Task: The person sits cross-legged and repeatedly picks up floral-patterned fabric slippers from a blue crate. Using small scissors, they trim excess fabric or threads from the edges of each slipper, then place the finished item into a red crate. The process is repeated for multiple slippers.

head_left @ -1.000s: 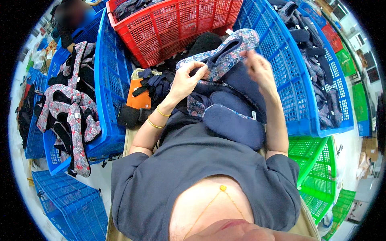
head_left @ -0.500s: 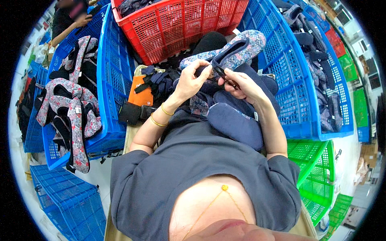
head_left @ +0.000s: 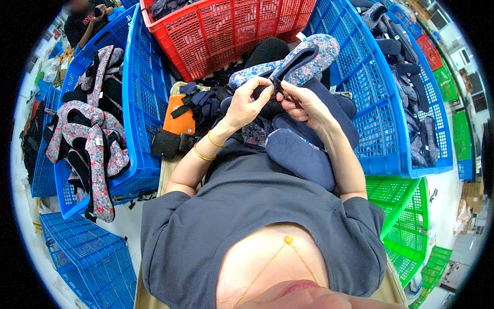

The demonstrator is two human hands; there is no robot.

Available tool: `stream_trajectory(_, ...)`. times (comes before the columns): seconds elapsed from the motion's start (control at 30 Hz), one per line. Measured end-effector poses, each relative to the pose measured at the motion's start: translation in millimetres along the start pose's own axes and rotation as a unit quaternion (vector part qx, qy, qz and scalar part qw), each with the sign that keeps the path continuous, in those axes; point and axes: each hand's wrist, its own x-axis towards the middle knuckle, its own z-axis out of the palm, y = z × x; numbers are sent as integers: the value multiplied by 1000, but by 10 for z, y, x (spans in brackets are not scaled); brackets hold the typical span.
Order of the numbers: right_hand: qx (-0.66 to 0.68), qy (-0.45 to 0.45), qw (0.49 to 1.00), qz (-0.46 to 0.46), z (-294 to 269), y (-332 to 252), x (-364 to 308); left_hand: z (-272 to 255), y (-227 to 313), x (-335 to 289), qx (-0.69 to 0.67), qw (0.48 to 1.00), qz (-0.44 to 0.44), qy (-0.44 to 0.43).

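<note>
- Pinching the dark edge of the floral slipper, the left hand joins thumb and forefinger; the right hand pinches a small dark item, unclear what.
- The slipper lies beyond the navy slippers.
- Likely light, soft, bendy, hardly slippery or fragile; its rim suits a fingertip hold.

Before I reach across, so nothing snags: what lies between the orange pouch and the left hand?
In the head view, dark cloth pieces lie between the orange pouch and the left hand.
</note>
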Motion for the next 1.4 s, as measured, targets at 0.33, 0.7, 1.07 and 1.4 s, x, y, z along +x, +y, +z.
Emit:
stream_trajectory(0.33,-77,22,997,-24,-41,58,11,19,-13,-15,10,1000,10,-5)
stream_trajectory(0.7,-458,241,797,-312,-94,54,288,-147,1,61,101,981,67,-149)
stream_trajectory(1.07,-280,93,876,-381,5,3,-148,-72,77,308,-160,934,-242,-207)
stream_trajectory(1.4,-124,246,812,-514,-374,-569,-797,-658,619,1936,-163,981,-27,97)
